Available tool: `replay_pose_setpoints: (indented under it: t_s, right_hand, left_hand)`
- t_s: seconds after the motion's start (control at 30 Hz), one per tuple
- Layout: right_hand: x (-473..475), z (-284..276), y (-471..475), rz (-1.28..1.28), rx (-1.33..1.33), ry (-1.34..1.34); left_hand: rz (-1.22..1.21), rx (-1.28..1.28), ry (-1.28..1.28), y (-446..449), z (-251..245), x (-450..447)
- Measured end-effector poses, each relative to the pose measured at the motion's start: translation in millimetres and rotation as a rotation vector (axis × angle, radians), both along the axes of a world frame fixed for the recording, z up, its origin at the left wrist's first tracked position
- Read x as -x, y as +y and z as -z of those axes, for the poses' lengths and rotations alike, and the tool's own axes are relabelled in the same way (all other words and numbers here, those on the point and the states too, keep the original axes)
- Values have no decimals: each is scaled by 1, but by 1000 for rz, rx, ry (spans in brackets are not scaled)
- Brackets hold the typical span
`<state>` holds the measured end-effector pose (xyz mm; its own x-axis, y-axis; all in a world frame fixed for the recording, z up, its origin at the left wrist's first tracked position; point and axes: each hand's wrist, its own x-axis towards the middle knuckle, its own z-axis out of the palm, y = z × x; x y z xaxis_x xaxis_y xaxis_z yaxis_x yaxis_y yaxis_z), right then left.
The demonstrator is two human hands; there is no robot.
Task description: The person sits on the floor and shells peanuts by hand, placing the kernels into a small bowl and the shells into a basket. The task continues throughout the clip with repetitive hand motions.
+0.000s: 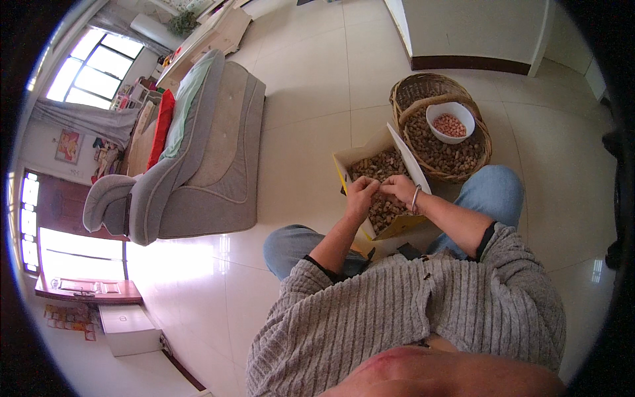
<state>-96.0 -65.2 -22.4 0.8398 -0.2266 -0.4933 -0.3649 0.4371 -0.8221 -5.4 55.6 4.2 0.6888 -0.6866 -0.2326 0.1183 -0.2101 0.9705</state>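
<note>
My left hand (362, 192) and my right hand (400, 188) meet fingertip to fingertip over an open cardboard box (399, 228). The fingers are pinched together; anything between them is too small to make out. The box holds many peanut shells or unshelled peanuts (379, 166) and stands between my knees. A bracelet circles the right wrist. Beyond the box, at the right, is a wicker basket (395, 94) with an arched handle, holding many more unshelled peanuts (436, 154). Resting on them, a white bowl (471, 119) contains pink shelled peanuts (449, 125).
Pale floor tiles (307, 104) surround the box and basket. A grey upholstered sofa (208, 198) stands to the left, with a red cloth (161, 129) on it. A wall corner with a dark baseboard (471, 64) lies behind the basket. My denim-covered knees flank the box.
</note>
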Motion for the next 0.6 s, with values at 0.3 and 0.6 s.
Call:
replay_pose_setpoints:
  t_s: [0.3, 0.6]
  right_hand:
    - [4, -6, 0, -31, 67, -33]
    - [-1, -1, 7, 148, 166, -277]
  left_hand:
    - [78, -229, -553, -1, -12, 15]
    - [-67, -53, -255, -2, -25, 22]
